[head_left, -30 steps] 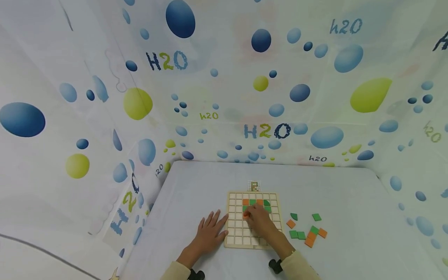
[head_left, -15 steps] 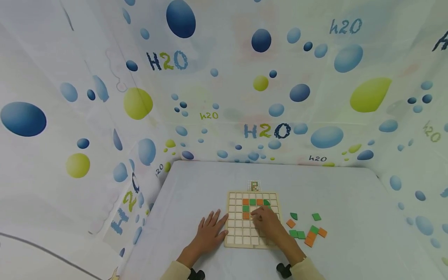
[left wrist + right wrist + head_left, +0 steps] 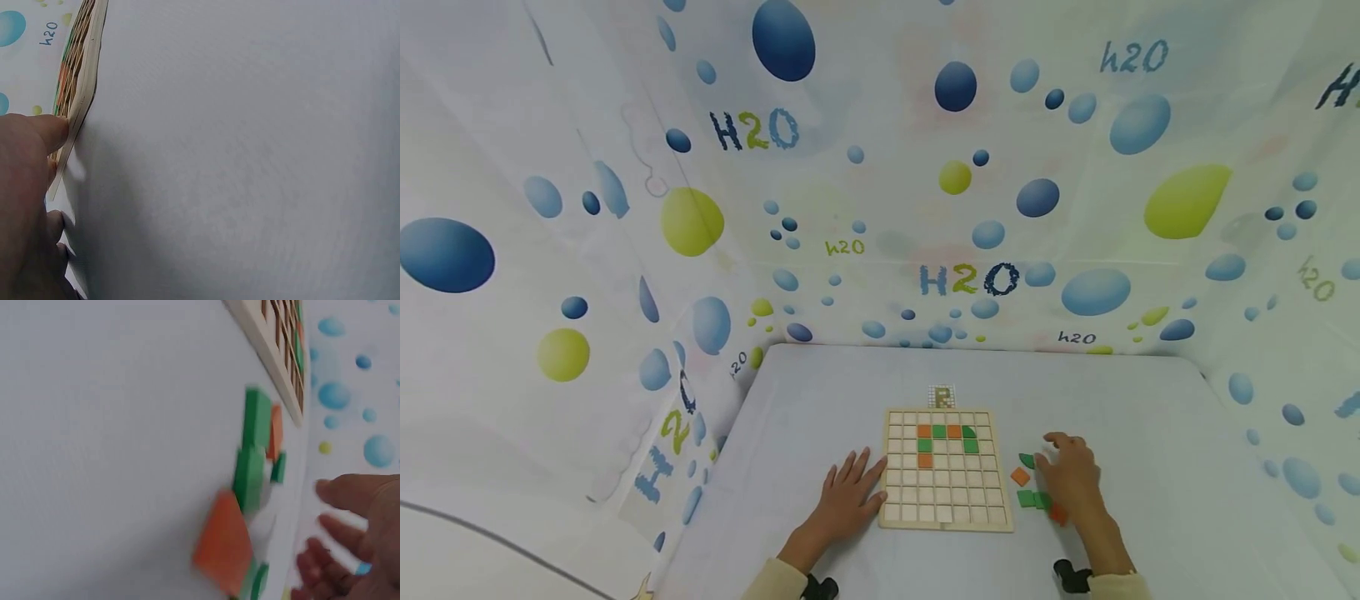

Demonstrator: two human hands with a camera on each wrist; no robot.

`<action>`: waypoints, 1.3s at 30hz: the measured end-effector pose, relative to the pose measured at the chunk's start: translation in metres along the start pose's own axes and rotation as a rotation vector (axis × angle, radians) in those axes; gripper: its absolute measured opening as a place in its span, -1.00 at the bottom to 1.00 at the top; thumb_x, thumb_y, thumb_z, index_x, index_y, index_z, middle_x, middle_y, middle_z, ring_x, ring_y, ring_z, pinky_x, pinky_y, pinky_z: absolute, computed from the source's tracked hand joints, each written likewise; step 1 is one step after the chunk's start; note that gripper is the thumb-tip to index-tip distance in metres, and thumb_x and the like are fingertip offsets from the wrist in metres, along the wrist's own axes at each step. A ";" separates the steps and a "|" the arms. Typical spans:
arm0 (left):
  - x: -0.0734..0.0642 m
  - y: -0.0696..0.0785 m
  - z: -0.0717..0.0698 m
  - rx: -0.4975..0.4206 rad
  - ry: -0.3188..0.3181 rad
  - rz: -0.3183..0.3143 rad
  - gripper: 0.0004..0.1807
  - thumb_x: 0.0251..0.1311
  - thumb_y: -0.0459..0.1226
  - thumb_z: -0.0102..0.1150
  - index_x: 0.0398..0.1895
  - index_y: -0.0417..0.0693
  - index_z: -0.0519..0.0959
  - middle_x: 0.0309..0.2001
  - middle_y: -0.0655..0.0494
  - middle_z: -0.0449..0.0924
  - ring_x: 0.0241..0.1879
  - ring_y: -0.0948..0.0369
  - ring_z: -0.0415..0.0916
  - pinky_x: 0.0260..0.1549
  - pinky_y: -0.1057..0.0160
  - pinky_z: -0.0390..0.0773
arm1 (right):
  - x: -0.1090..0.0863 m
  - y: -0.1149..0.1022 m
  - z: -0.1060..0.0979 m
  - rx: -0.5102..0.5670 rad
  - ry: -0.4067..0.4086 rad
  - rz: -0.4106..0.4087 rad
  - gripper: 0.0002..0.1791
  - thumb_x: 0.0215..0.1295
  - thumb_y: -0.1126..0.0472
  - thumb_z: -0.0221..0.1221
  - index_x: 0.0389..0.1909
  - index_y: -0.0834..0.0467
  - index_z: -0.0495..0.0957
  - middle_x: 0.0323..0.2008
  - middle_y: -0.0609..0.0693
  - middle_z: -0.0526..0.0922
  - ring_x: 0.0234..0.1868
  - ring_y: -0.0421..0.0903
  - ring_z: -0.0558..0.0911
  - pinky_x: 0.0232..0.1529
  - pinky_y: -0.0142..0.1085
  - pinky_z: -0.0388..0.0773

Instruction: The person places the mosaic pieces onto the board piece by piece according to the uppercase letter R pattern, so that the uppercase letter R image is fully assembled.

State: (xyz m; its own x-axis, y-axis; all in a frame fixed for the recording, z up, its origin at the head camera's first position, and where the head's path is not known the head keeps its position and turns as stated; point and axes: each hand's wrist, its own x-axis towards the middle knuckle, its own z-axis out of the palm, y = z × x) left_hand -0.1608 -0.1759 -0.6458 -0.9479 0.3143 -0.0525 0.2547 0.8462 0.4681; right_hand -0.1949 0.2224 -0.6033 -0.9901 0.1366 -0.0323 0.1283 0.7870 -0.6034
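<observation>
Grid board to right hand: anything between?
In the head view, between the grid board and the right hand lie a curved-edged green tile and an orange tile, with two green tiles nearer the person.

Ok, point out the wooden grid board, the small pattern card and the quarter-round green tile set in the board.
Wooden grid board (image 3: 947, 477): head view, a bare square.
Pattern card (image 3: 942, 397): head view, middle of its face.
Quarter-round green tile (image 3: 968, 432): head view, centre of its top.

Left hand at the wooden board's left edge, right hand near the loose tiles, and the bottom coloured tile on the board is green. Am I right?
Not quite: the bottom coloured tile on the board is orange, not green, as the head view shows. The rest stands.
</observation>
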 end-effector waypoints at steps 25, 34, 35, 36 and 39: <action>0.002 -0.001 0.000 -0.006 -0.013 0.005 -0.33 0.59 0.11 -0.04 0.67 0.16 0.24 0.70 -0.09 0.03 0.67 -0.22 -0.09 0.51 -0.45 -0.09 | 0.013 0.028 -0.005 -0.054 -0.082 -0.025 -0.67 0.40 0.26 0.31 0.10 0.32 0.58 0.19 0.51 0.47 0.22 0.51 0.49 0.04 0.42 0.42; 0.002 -0.002 0.000 0.006 -0.003 0.002 -0.33 0.59 0.12 -0.04 0.67 0.19 0.24 0.70 -0.07 0.03 0.67 -0.21 -0.09 0.51 -0.44 -0.09 | 0.020 0.029 0.000 -0.047 -0.047 -0.035 -0.69 0.45 0.28 0.28 0.12 0.31 0.57 0.18 0.51 0.48 0.21 0.51 0.48 0.08 0.42 0.41; 0.002 -0.002 0.001 0.009 -0.004 0.000 -0.33 0.59 0.12 -0.04 0.67 0.18 0.24 0.70 -0.07 0.02 0.67 -0.21 -0.09 0.51 -0.44 -0.09 | 0.022 0.029 0.001 -0.042 -0.041 -0.035 -0.69 0.45 0.29 0.27 0.13 0.31 0.56 0.18 0.51 0.48 0.21 0.51 0.48 0.09 0.42 0.40; 0.002 -0.002 0.001 0.012 -0.005 -0.003 -0.32 0.59 0.12 -0.04 0.67 0.19 0.24 0.70 -0.07 0.02 0.67 -0.21 -0.09 0.51 -0.44 -0.08 | 0.024 0.028 0.002 -0.038 -0.038 -0.033 -0.69 0.46 0.29 0.27 0.13 0.31 0.56 0.17 0.51 0.48 0.21 0.51 0.47 0.10 0.42 0.40; 0.002 -0.002 0.001 0.020 -0.006 -0.004 -0.32 0.59 0.13 -0.04 0.67 0.18 0.24 0.70 -0.08 0.03 0.67 -0.21 -0.08 0.50 -0.44 -0.07 | 0.030 0.023 0.006 -0.022 -0.033 -0.023 -0.67 0.47 0.28 0.25 0.15 0.33 0.55 0.17 0.51 0.49 0.22 0.51 0.46 0.12 0.41 0.38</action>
State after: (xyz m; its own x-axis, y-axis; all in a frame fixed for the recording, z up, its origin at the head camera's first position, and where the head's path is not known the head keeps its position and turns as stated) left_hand -0.1629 -0.1763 -0.6475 -0.9479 0.3131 -0.0595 0.2544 0.8559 0.4503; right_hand -0.2218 0.2415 -0.6230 -0.9941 0.0985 -0.0452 0.1062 0.8030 -0.5864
